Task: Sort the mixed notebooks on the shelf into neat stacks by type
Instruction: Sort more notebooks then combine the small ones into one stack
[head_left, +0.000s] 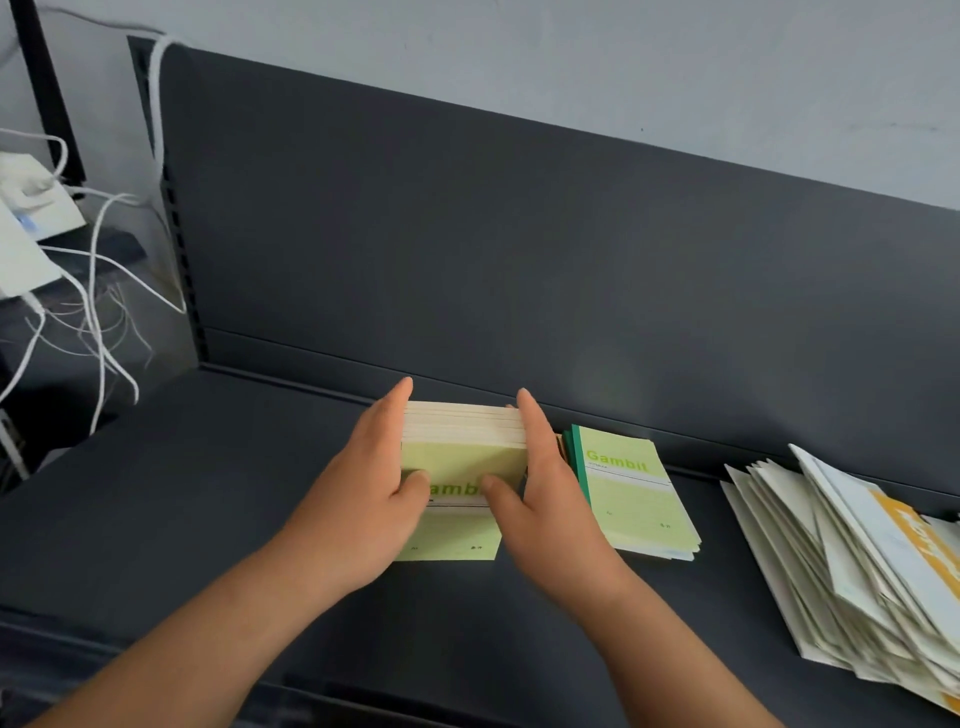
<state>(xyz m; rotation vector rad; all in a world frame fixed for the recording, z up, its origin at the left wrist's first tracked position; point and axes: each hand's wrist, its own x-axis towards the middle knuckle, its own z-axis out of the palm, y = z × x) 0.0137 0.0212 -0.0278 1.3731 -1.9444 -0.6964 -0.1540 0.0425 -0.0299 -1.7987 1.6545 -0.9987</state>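
A stack of light-green "Gambit" notebooks (462, 452) sits tilted up on the dark shelf (208, 493), its page edges facing up. My left hand (374, 499) grips the stack's left side, thumb on the cover. My right hand (545, 488) grips its right side, thumb also on the cover. Just to the right lies a second stack of green "Gambit" notebooks (634, 493), flat, with dark green spines at its left edge.
A sloppy fanned pile of white and orange notebooks (852, 566) lies at the shelf's right end. The dark back panel (519, 249) rises behind. White cables (98, 291) and a white box hang left of the shelf.
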